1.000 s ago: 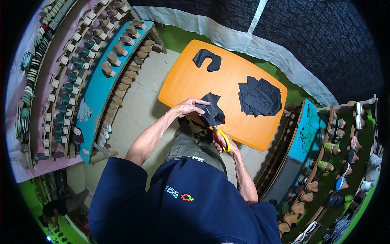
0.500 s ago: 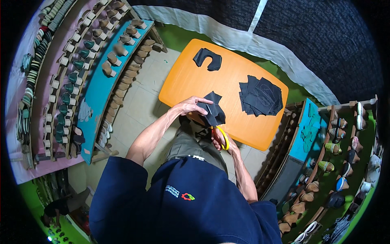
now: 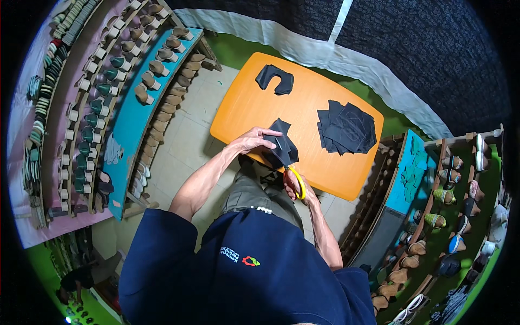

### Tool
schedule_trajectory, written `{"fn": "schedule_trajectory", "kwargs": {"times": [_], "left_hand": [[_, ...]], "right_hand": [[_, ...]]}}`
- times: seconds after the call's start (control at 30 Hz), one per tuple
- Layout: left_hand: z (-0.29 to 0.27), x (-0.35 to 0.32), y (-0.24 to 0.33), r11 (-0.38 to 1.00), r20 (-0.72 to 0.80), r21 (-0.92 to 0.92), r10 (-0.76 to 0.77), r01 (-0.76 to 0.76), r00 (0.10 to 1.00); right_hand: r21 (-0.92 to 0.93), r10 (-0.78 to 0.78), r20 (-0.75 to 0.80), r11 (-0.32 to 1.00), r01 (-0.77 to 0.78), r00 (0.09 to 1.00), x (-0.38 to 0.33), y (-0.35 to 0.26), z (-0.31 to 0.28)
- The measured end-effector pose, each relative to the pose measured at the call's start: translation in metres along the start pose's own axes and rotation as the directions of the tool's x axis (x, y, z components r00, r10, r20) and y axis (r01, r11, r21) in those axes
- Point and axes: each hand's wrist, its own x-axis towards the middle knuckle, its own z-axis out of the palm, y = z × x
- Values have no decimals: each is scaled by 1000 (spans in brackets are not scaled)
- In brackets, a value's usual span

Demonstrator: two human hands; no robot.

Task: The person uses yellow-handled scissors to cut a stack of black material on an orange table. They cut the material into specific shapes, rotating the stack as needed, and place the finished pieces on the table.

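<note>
No packages, signs or screens; small logo patch (image 3: 239, 257) on navy shirt back.

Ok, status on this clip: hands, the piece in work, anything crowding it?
Left hand holds dark cut sheet piece. Right hand grips yellow-handled scissors at it. Dark stack and curved cutout lie apart on orange table.

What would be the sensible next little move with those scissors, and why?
Probably another short snip. The left hand holds the dark sheet at the orange table edge, and the right hand has yellow-handled scissors right beneath it. The blades are hidden, so that is a guess.
</note>
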Motion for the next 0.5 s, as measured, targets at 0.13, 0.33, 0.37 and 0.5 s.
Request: {"fn": "schedule_trajectory", "kwargs": {"times": [0.13,0.33,0.37,0.5], "left_hand": [[0,3,-2,999,-4,29,45,-45,999],[6,6,-7,994,-66,-20,110,-111,992],[8,5,-7,993,-84,-33,113,-116,990],[13,5,-16,985,-140,-77,144,-156,980]], "right_hand": [[18,-13,0,1000,13,1000,-1,-1,-3],[43,-24,-50,999,26,998,0,-2,-5],[43,-23,-58,999,26,998,-2,-4,-4],[44,-38,-71,998,41,997,-4,-6,-2]]}}
